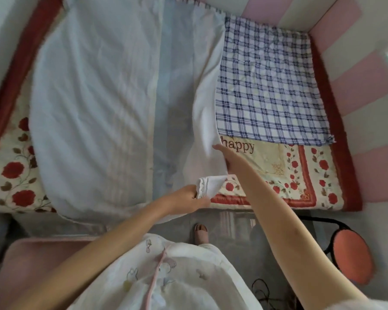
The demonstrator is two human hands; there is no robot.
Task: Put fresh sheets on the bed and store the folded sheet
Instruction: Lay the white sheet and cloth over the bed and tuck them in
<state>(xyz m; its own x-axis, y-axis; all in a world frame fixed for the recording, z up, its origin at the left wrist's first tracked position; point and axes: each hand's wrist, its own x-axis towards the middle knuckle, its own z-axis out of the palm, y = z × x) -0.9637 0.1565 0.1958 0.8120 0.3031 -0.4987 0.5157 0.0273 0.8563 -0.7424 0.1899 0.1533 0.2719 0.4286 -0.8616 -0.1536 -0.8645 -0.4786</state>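
The pale sheet (pixel 94 104) is lying across the left of the bed (pixel 349 175). The left hand (pixel 188 194) is gripping its bunched corner, and the right hand (pixel 227 161) is pinching the edge, fingers curled. She should be drawing both evenly rightward over the checked cloth (pixel 271 86) and flowered quilt (pixel 300 175), keeping it taut.

A home bedroom: a bed (pixel 348 175) with a rose-patterned quilt (pixel 287 168) and checked cloth (pixel 267 86) fills the far side, pink-and-white padded panels (pixel 358 70) line the right wall, a round orange stool (pixel 349 258) stands near right.
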